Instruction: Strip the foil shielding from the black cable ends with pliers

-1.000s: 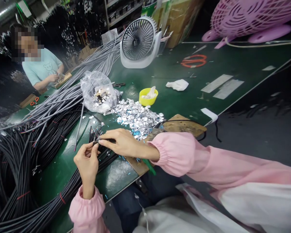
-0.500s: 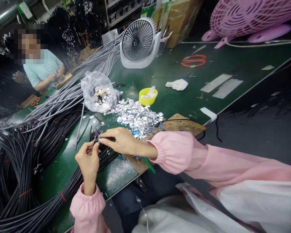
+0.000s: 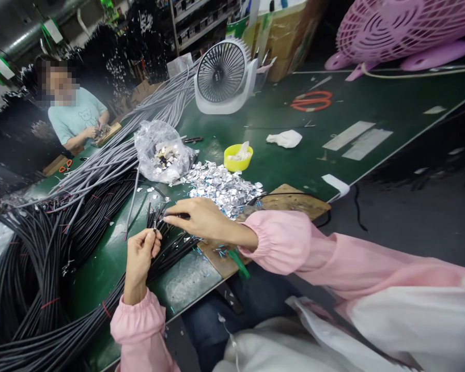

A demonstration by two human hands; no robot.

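My left hand (image 3: 141,256) is closed in a pinch on the end of a black cable (image 3: 155,223), whose stripped tip points up and away from me. Just to the right, my right hand (image 3: 201,219) is closed around a slim dark tool (image 3: 181,215), mostly hidden by the fingers. Its tip is too small to make out, near the cable end and a little apart from my left fingertips. Under both hands runs a bundle of black cables (image 3: 89,318) tied with red bands. Loose stripped cable ends lie just behind my fingers.
Silver foil scraps (image 3: 222,187) are heaped behind my right hand, beside a plastic bag (image 3: 160,152) and a yellow dish (image 3: 238,157). Grey cables (image 3: 101,168) and a small white fan (image 3: 223,77) stand farther back. A wooden board (image 3: 294,200) lies right. A co-worker (image 3: 77,113) sits far left.
My right fingertips have drawn slightly away from my left ones, which they met at the cable end before. The bare cable tip shows between them now. The view has shifted slightly.
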